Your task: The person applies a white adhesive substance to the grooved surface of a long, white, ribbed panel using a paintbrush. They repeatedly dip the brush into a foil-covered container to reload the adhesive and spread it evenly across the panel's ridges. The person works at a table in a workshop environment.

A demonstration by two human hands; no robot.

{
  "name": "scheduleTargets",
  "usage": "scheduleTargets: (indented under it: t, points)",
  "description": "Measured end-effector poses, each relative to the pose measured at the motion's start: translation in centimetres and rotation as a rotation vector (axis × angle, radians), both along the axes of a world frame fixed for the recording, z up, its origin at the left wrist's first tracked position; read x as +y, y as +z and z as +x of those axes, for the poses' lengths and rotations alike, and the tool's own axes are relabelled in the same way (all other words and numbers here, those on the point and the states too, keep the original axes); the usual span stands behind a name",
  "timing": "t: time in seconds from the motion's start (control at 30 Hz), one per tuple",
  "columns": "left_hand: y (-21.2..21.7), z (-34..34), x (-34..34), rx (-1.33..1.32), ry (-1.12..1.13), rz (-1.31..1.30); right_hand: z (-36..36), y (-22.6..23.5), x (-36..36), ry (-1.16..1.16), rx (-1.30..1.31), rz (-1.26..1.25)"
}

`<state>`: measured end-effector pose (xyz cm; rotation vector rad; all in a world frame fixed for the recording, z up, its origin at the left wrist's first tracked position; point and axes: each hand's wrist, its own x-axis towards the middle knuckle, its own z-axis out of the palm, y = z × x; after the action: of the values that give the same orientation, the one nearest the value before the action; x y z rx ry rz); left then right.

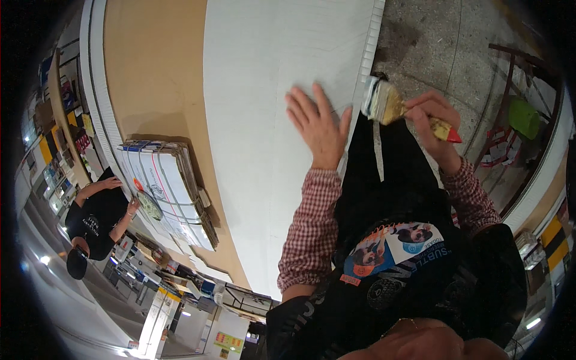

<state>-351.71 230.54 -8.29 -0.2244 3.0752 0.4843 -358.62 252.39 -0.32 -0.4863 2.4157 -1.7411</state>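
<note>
My left hand (318, 129) lies with fingers spread on a large white sheet (258, 150), near its right edge. In my right hand (435, 120) is a paintbrush (393, 105) with a red-tipped yellowish handle, gripped between thumb and fingers. Its wide bristles carry something white and grey at the tip and point left. They are at the sheet's ridged right edge (369, 51); I cannot tell whether they touch it.
Brown board (156, 72) lies left of the white sheet, bearing a strapped bundle of flat printed cardboard (165, 186). Across the table, another person (96, 216) in black has both hands beside that bundle. A dark metal frame (507, 108) and a green object (524, 118) stand at right on the speckled floor (429, 48).
</note>
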Motion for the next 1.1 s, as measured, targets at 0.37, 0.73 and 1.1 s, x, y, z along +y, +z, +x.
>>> scheduleTargets:
  t: [0.37,0.73,1.1]
  points:
    - [1.4,3.7,-1.9,0.016,-0.109,-0.020,2.0,-1.2,-1.1,-0.015,0.123,0.054]
    - [1.6,3.8,-2.9,-0.006,-0.108,0.015,2.0,-0.9,-1.8,-0.018,0.078,0.039]
    - [0.6,11.2,-1.6,-0.085,0.074,-0.062,3.0,-0.3,-1.3,-0.027,0.103,0.001]
